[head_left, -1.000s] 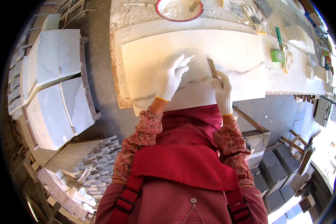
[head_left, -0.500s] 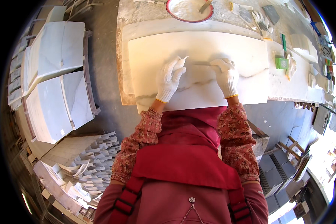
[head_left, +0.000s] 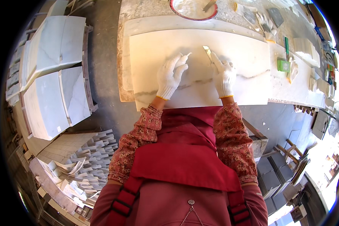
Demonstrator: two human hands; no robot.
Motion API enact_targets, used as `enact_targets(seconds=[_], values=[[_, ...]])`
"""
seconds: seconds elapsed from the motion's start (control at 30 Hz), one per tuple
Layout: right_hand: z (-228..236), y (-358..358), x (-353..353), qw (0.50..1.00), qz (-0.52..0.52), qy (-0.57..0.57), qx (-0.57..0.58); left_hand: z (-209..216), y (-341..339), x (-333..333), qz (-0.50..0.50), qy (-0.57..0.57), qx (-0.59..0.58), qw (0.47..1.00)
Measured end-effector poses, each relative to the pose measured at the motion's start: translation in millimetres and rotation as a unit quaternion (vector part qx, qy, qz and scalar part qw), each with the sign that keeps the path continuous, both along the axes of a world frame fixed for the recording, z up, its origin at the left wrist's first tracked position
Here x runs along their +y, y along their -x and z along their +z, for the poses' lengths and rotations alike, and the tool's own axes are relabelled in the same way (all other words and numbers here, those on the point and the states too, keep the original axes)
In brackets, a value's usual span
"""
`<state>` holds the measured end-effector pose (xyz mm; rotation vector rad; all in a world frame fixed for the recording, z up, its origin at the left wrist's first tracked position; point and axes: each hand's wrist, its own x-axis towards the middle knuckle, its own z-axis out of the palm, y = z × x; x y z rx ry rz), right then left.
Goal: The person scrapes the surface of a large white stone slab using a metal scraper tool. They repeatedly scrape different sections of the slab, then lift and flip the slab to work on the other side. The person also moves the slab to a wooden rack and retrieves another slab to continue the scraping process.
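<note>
A large white marble slab with a grey vein lies in front of me, its near edge at my apron. My right hand, in a white knitted glove, grips a flat metal putty knife. The handle is hidden in my fingers; the blade points away and slightly left, catching the light. My left hand, also gloved, rests at the slab to the left of the blade. Its fingers are loosely bent, the thumb apart from them, and a loose glove tip sticks out. I see nothing in it.
A red-rimmed bowl of white paste stands at the far edge with a tool in it. Spare gloves and a green box lie to the right. Stacked marble slabs stand at left, above cut strips.
The putty knife has swung from lying nearly sideways to pointing away from me, its blade now bright. My right hand turned with it; my left hand has barely moved.
</note>
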<state>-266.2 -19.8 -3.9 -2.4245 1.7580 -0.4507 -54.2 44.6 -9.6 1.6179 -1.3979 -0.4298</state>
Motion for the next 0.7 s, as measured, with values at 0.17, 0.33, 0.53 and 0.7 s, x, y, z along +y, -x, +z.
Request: enact_targets(seconds=[0.17, 0.33, 0.53, 0.7], values=[[-3, -5, 16, 1.000, -0.006, 0.026, -0.003, -3, 2, -1, 0.015, 0.006, -0.008, 1.000], [-6, -8, 20, 0.999, -0.023, 0.042, -0.015, -1, 2, -1, 0.012, 0.003, -0.007, 1.000], [-9, -13, 18, 0.999, -0.022, 0.040, 0.013, -2, 2, -2, 0.007, 0.022, -0.018, 1.000], [-9, -12, 20, 0.999, -0.012, 0.039, 0.001, -3, 2, -2, 0.018, 0.030, -0.031, 0.999]])
